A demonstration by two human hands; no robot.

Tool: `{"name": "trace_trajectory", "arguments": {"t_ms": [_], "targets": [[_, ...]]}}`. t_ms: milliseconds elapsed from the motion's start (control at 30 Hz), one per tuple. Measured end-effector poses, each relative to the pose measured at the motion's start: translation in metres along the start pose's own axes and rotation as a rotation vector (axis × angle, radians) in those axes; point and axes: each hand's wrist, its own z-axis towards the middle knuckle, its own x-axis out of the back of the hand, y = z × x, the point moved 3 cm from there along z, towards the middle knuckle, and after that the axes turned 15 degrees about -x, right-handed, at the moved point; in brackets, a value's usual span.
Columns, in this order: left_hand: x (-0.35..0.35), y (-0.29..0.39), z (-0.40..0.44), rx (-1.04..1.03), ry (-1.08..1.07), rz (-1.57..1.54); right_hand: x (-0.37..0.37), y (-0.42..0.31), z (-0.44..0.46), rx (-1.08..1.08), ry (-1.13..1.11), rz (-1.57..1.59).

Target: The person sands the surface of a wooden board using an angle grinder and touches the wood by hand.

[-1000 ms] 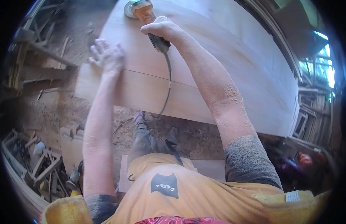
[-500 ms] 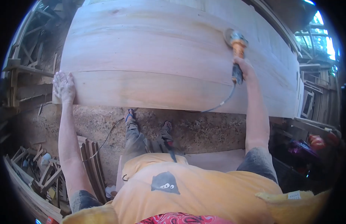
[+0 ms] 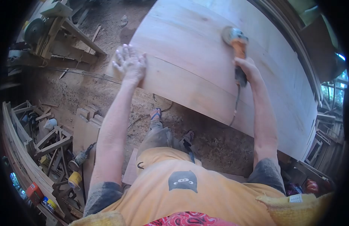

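Note:
A large pale wooden panel (image 3: 182, 62) lies flat in front of me, with a seam running along its near side. My right hand (image 3: 246, 64) is wrapped around the dark rear handle of an angle grinder (image 3: 239, 47) with an orange body. The grinder's round disc (image 3: 230, 34) is over the panel's surface, seemingly against it. From the tool a power cord (image 3: 237, 101) trails over the panel's near edge. At the panel's left end, my left hand (image 3: 131, 66) rests flat with its fingers spread, pale dust on them.
Wood offcuts (image 3: 54, 139) are heaped at the lower left. Nearby, a second power tool (image 3: 81, 156) lies on boards beside a yellow container (image 3: 74, 180). A wooden stand with a round disc (image 3: 33, 31) is at the upper left. The cord (image 3: 88, 74) crosses the dirt floor.
The view has turned, so the panel now appears slanted and more of the left side shows. The grinder has shifted slightly relative to the panel. My left hand stays at the panel's left end.

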Motion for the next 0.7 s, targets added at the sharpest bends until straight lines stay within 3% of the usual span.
{"name": "trace_trajectory", "arguments": {"t_ms": [100,200,300,367,400,500,667,700], "targets": [[0.016,0.003,-0.003,-0.005,-0.09,-0.034,-0.089,-0.085,0.04,0.069,-0.05,-0.037],[0.001,-0.002,-0.002,-0.035,0.014,-0.058,-0.162,-0.157,0.041,0.135,-0.055,-0.193],[0.005,-0.005,-0.003,-0.045,0.026,-0.103,-0.206,-0.192,0.019,0.088,-0.235,-0.185],[0.006,-0.003,-0.004,-0.045,0.027,-0.075,-0.23,-0.204,0.03,0.151,-0.088,-0.381],[0.003,-0.006,-0.002,-0.042,0.038,-0.03,-0.24,-0.204,0.032,0.179,-0.116,-0.362],[-0.003,-0.004,0.0,-0.047,0.037,0.037,-0.234,-0.193,0.019,0.202,-0.124,-0.364],[-0.031,-0.038,0.004,-0.186,0.173,0.072,-0.138,-0.109,-0.008,0.077,-0.006,-0.27],[-0.026,-0.033,-0.001,-0.138,0.122,0.091,-0.114,-0.084,-0.008,0.063,-0.014,-0.243]]}}
